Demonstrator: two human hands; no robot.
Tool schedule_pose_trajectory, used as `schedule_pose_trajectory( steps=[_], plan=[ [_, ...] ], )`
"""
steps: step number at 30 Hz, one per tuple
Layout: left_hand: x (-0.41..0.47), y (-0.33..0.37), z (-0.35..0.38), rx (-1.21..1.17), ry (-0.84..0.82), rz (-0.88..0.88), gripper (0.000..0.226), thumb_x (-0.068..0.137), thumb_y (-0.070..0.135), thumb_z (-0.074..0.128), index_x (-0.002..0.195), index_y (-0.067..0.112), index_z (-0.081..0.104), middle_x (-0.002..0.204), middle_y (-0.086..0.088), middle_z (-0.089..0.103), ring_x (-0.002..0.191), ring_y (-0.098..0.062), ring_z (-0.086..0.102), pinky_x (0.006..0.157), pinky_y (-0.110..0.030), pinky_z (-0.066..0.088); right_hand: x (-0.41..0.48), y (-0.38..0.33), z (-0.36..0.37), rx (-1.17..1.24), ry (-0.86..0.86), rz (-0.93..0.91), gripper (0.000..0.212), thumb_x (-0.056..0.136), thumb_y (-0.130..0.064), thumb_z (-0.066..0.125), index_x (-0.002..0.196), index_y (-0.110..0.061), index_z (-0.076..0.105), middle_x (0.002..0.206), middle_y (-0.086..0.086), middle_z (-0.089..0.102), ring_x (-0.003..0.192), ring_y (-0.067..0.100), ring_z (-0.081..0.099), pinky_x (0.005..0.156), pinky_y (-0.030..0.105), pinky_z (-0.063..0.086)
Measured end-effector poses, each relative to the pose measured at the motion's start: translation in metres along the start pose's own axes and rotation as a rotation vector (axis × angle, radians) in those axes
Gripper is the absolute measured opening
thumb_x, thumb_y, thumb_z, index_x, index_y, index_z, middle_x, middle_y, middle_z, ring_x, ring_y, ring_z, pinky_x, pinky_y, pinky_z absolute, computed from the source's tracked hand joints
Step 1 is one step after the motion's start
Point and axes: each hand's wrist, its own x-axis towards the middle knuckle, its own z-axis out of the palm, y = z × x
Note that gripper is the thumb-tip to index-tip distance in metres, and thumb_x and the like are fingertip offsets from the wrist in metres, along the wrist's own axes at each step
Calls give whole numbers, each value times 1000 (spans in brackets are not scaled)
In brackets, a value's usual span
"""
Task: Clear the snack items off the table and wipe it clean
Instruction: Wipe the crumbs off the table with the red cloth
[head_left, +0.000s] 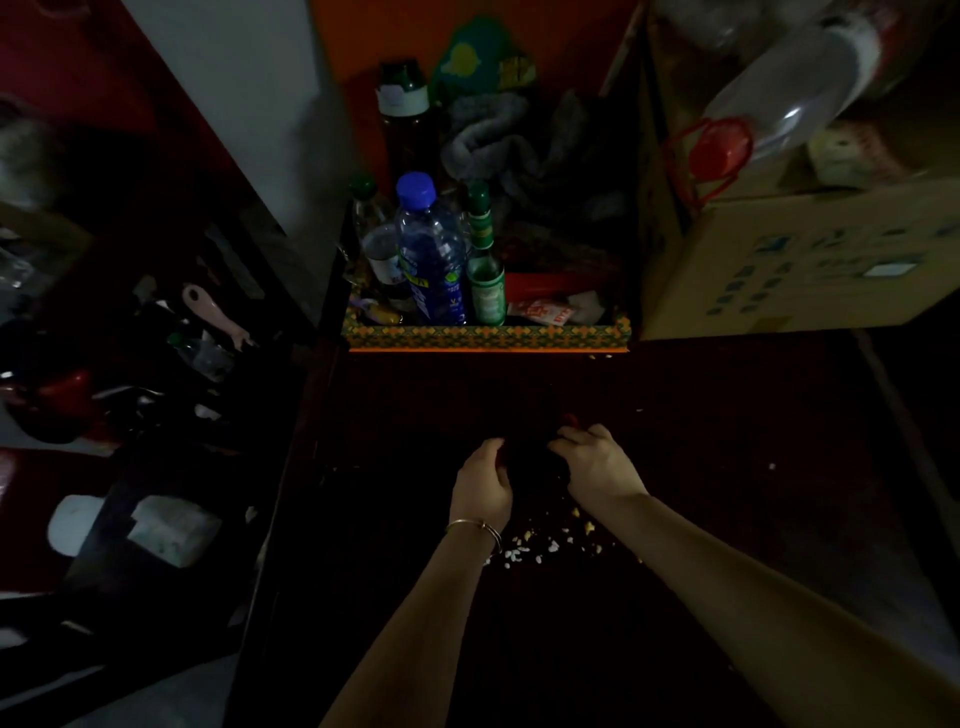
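left hand (480, 478): centre of frame, on the table (727, 519); fingers curled inward toward a dark mass (535, 460). Too dark to tell if it gripped anything.
right hand (597, 462): just right of the left hand, fingers curled over the same dark mass, small red patch at the fingertips. Grip state also not readable.
dark mass: sat between both hands; identity and long axis lost in shadow.
crumbs (550, 545): pale scatter on the table just below the hands, lower centre. Band ran left-right across the frame, right end tilted slightly up.
stray crumb (771, 466): alone, well right of the hands.
bracelet (475, 525): thin, on the left wrist.
tray (488, 335): patterned rim, upper centre, at the table's far edge.
blue-capped bottle (431, 249): upright in the tray.
green bottle (485, 270): upright, just right of it.
cardboard box (800, 270): upper right, beside the tray.
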Motion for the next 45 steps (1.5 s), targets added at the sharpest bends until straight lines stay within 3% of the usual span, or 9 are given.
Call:
schedule_pose_trajectory(
  steps=[4,8,12,18,25,29,32,42,45],
  plan=[
    [-24,6,-3,-46,-29,-23,35,94,20,49,129,15,51,117,5,59,109,-8,55,86,-14,38,-24,-4,-16,70,-43,-26,36,91,-9,47,123,-19,59,127,-1,55,116,20,50,103,28,37],
    [-26,19,-14,13,-45,-90,38,95,15,48,133,13,49,125,-6,59,114,-18,57,85,-14,40,-32,-2,-43,224,-38,59,36,88,-10,49,115,-29,63,112,0,65,105,19,60,90,28,49],
    [-19,45,-32,32,-10,-54,39,96,17,46,135,15,48,130,-7,56,114,-19,57,85,-16,41,-30,3,-86,281,19,56,44,85,-4,48,117,-29,64,116,2,65,106,21,61,93,33,51],
    [-5,87,-54,40,17,25,41,98,21,47,137,14,44,138,-9,49,123,-22,50,88,-24,42,-27,21,-140,356,70,69,43,88,-2,45,117,-27,64,108,5,64,81,20,63,62,29,55],
    [22,111,-35,35,16,85,40,97,20,47,137,13,45,137,-9,50,125,-23,49,95,-26,42,-22,50,-147,379,210,70,36,89,-3,48,116,-19,66,114,8,64,99,25,61,80,35,54],
    [43,111,-10,-27,25,82,38,96,21,50,134,15,49,129,-8,56,116,-21,55,85,-19,43,-8,68,-126,306,364,104,43,82,6,52,119,-11,65,119,11,63,113,31,53,93,36,46],
    [67,112,-1,-83,79,97,35,95,18,51,129,14,53,123,-6,59,113,-20,58,90,-22,46,11,76,-114,248,467,99,43,82,6,52,121,-10,63,121,11,62,112,36,50,93,40,45],
    [127,80,43,57,78,117,33,93,9,50,124,17,58,127,-2,59,119,-17,54,96,-24,43,67,92,-44,122,313,99,36,80,2,59,115,-5,65,116,18,59,102,38,55,79,46,55],
    [132,78,48,119,79,180,35,92,7,48,125,16,58,126,-2,59,119,-17,53,96,-25,43,72,95,-47,109,293,115,38,78,2,60,115,-7,66,119,17,59,104,38,55,85,42,51]
  ],
)
